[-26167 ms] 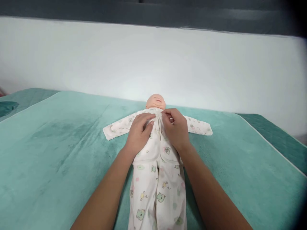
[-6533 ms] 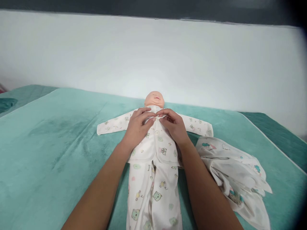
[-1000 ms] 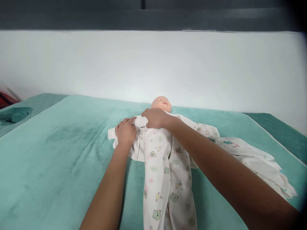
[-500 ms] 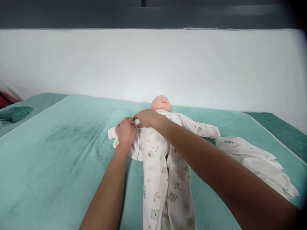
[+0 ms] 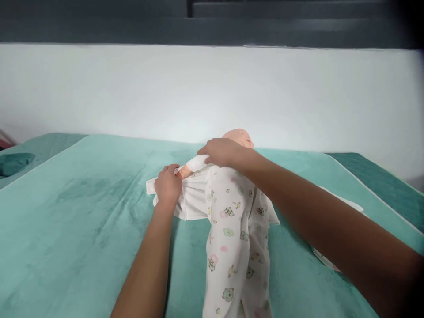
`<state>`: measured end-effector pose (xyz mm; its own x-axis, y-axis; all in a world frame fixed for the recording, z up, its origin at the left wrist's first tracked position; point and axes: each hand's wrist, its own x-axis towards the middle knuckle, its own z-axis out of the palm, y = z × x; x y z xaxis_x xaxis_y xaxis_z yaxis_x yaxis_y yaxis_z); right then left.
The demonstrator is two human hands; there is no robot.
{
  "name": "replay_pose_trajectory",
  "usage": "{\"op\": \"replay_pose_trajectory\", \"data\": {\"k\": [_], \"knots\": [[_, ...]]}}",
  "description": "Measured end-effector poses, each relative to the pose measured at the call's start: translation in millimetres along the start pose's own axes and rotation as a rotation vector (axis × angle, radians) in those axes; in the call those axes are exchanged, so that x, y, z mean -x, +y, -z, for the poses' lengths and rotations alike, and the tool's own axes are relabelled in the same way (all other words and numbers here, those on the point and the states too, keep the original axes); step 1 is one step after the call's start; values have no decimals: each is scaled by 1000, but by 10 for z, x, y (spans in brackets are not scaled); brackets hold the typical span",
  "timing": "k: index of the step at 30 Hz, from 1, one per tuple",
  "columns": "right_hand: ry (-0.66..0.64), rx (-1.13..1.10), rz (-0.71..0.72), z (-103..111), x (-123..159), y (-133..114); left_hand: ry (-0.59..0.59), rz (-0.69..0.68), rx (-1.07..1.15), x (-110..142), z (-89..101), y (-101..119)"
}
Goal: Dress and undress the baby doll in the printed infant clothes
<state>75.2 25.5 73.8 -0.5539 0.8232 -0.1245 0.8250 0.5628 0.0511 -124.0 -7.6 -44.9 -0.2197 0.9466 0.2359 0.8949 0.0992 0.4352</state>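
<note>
1. Lying on its back, rolled a little to the right, is a baby doll (image 5: 240, 134) with a smooth peach plastic head. It lies midway along a teal plush bed cover (image 5: 82, 238), head near the far edge and legs stretched towards the near edge, past the bottom of the view.

2. A person's left hand (image 5: 168, 184) is at the outer end of the doll's bare peach forearm (image 5: 183, 171). Its fingers curl together over the arm's end and the cloth there; what they clasp is hidden, so I cannot tell.

3. The right hand (image 5: 221, 152) reaches across the doll's chest, just below the head. Its thumb and fingers are clamped on a plain white sleeve (image 5: 198, 162) around the doll's upper arm.

4. A white cotton jacket (image 5: 194, 198) spreads open under that arm, its flat cuff poking out left of the left hand.

5. White trousers (image 5: 228, 234) printed with green bears and pink spots cover the legs.

6. Towards the cover's right edge, a white cloth (image 5: 344, 202) lies mostly hidden behind the right forearm.

7. A white wall (image 5: 198, 88) rises beyond the far edge, topped by a dark grey panel (image 5: 132, 26).
</note>
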Motion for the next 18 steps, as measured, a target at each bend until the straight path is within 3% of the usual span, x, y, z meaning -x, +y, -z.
{"op": "replay_pose_trajectory", "data": {"k": [12, 18], "knots": [[24, -116, 18, -83, -41, 41, -162, -37, 40, -45, 49, -113], [30, -276, 41, -38, 22, 168, -168, -20, 184, -52, 85, -144]]}}
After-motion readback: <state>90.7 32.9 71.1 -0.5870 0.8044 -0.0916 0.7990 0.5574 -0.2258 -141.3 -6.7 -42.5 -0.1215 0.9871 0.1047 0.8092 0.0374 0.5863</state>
